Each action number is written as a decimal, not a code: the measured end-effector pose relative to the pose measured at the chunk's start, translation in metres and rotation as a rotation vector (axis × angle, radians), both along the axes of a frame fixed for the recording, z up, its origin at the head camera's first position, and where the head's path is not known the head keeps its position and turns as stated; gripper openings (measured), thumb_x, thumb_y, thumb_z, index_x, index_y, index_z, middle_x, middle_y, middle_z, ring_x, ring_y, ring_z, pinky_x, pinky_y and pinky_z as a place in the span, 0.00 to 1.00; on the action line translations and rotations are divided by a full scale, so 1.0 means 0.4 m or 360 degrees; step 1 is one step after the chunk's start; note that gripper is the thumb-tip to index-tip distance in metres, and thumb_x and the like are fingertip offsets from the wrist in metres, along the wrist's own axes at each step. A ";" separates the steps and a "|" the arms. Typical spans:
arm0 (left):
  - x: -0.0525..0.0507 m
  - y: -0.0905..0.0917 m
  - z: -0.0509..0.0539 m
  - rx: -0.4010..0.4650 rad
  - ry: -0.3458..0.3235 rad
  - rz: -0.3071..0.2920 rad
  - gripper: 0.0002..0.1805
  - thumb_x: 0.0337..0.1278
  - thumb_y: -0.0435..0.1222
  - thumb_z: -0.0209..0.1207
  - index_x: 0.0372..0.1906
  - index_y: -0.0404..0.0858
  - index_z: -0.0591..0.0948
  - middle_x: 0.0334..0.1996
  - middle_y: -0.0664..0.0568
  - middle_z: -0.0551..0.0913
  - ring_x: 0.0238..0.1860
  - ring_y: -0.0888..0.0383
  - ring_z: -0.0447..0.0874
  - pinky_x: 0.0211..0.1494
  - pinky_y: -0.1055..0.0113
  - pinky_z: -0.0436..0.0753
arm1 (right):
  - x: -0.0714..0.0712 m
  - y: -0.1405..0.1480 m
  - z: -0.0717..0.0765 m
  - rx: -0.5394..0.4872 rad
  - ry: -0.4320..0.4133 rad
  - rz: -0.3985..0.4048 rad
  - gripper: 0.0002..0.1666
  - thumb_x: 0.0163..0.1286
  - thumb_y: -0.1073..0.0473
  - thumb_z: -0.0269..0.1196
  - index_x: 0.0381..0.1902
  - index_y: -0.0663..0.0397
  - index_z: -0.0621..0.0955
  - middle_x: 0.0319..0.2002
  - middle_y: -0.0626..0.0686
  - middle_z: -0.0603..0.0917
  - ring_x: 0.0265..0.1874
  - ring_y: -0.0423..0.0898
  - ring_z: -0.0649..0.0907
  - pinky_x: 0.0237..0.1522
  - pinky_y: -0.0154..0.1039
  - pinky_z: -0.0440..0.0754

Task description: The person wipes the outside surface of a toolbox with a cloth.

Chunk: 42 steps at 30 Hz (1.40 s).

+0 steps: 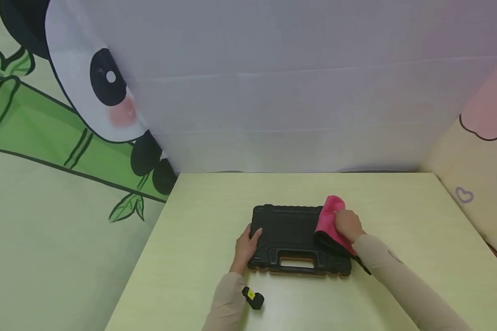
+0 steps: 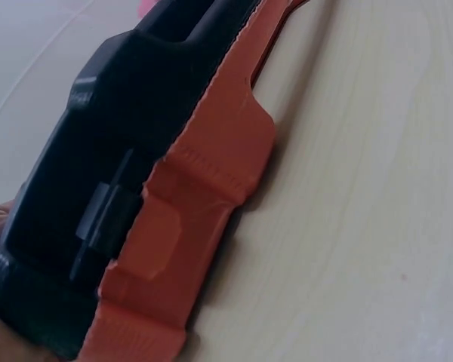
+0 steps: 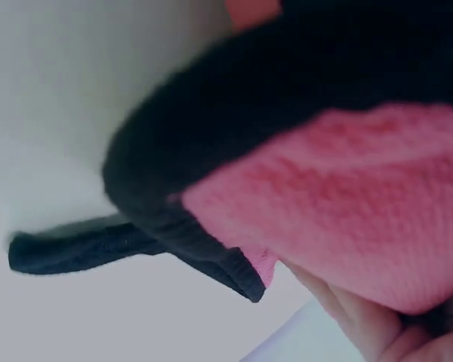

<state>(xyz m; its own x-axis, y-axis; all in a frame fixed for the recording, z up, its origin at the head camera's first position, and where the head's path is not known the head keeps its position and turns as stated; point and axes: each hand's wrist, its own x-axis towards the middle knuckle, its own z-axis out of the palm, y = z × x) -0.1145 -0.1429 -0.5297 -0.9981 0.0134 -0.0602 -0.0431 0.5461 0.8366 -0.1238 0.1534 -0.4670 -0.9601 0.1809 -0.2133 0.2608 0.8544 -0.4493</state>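
A black plastic carrying case [image 1: 287, 232] with a cut-out handle lies flat on the table, its handle side facing me. My left hand [image 1: 245, 247] grips its left edge, thumb on the lid. Seen from the left wrist, the lower half of the case [image 2: 158, 234] is orange, and a latch shows on the black part. Bunched in my right hand [image 1: 349, 224] is a pink cloth [image 1: 330, 216] with black edging, which lies over the right part of the lid. The right wrist view shows curled fingers [image 3: 370, 320] against the cloth; part of that hand is out of frame.
The pale table [image 1: 199, 220] runs back to a light grey-white wall sheet [image 1: 273, 101]. A small black device with a yellow label [image 1: 253, 299] sits at my left wrist. Painted walls stand on the left and right.
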 end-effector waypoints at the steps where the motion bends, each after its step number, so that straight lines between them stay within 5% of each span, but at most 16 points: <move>1: 0.000 -0.001 0.001 -0.0002 -0.0007 -0.0001 0.31 0.64 0.50 0.48 0.64 0.33 0.66 0.58 0.34 0.72 0.59 0.38 0.70 0.60 0.47 0.70 | -0.008 -0.002 0.003 -0.0010 -0.0001 -0.0014 0.25 0.72 0.56 0.41 0.21 0.66 0.74 0.24 0.64 0.79 0.27 0.57 0.79 0.30 0.47 0.78; 4: 0.002 -0.004 0.004 -0.0008 -0.0019 0.0006 0.31 0.65 0.50 0.47 0.65 0.33 0.65 0.60 0.34 0.71 0.60 0.38 0.69 0.61 0.47 0.69 | -0.027 0.001 0.006 -0.0045 0.0016 -0.0006 0.24 0.73 0.55 0.41 0.24 0.66 0.73 0.24 0.63 0.77 0.28 0.57 0.78 0.32 0.46 0.77; 11: 0.017 -0.005 0.000 0.0007 0.0013 0.0007 0.30 0.65 0.50 0.47 0.62 0.33 0.68 0.56 0.35 0.75 0.57 0.39 0.73 0.57 0.47 0.72 | -0.067 0.022 -0.016 -0.0133 -0.0038 0.0358 0.25 0.74 0.51 0.42 0.46 0.70 0.72 0.29 0.60 0.74 0.33 0.53 0.74 0.38 0.45 0.72; 18: 0.025 -0.030 0.005 -0.0004 0.0006 0.0039 0.30 0.64 0.50 0.47 0.63 0.33 0.67 0.57 0.35 0.74 0.57 0.38 0.73 0.58 0.46 0.71 | -0.082 -0.014 -0.025 -0.0214 -0.0121 0.0534 0.33 0.73 0.42 0.42 0.61 0.63 0.67 0.49 0.64 0.76 0.44 0.55 0.76 0.47 0.49 0.74; 24: 0.029 -0.054 0.012 0.0012 0.0016 0.0032 0.30 0.64 0.50 0.48 0.63 0.33 0.67 0.56 0.35 0.74 0.57 0.38 0.73 0.57 0.46 0.71 | -0.088 -0.067 -0.011 -0.0062 -0.0122 0.0739 0.37 0.72 0.41 0.41 0.66 0.64 0.62 0.62 0.67 0.68 0.62 0.64 0.67 0.62 0.58 0.64; 33: 0.038 -0.077 0.013 0.0026 -0.0025 0.0003 0.30 0.64 0.50 0.48 0.63 0.33 0.67 0.57 0.35 0.73 0.58 0.38 0.72 0.58 0.46 0.70 | -0.092 -0.137 0.000 0.0036 -0.0213 0.0808 0.36 0.73 0.42 0.41 0.68 0.62 0.60 0.65 0.66 0.65 0.65 0.64 0.63 0.64 0.58 0.60; 42: 0.056 -0.100 0.004 0.0008 -0.0031 -0.0074 0.31 0.64 0.51 0.48 0.63 0.34 0.67 0.57 0.35 0.74 0.57 0.38 0.72 0.58 0.46 0.71 | -0.110 -0.340 -0.010 0.0078 -0.0170 0.0932 0.33 0.74 0.45 0.40 0.67 0.64 0.61 0.64 0.64 0.68 0.65 0.60 0.66 0.65 0.54 0.61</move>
<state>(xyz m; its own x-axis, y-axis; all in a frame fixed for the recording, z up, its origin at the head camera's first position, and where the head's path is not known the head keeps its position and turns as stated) -0.0922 -0.1828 -0.5280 -0.9950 0.0603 -0.0796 -0.0341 0.5438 0.8385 -0.1678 0.0173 -0.4710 -0.8767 -0.3600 -0.3190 -0.2182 0.8887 -0.4032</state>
